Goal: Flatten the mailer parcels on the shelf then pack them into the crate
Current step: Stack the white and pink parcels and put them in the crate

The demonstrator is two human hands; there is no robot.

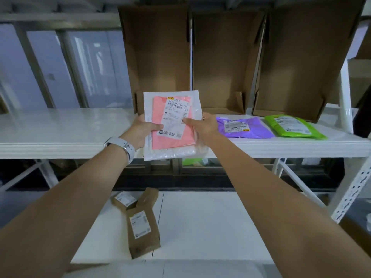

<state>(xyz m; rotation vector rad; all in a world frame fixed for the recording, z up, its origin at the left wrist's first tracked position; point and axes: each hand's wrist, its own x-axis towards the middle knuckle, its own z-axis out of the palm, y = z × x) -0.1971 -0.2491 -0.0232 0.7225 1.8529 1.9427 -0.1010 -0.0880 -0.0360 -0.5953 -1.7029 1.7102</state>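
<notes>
Three open cardboard boxes (220, 63) stand along the back of a white metal rack, while brown cardboard parcels (143, 229) bearing white labels lie on the lower tier (210, 227).

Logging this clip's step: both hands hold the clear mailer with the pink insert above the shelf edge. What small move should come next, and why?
Probably lower the clear mailer flat onto the shelf and press it. The left hand and right hand pinch its sides and it is tilted up, while the purple mailer and green mailer lie flat. No crate is clearly visible.
</notes>
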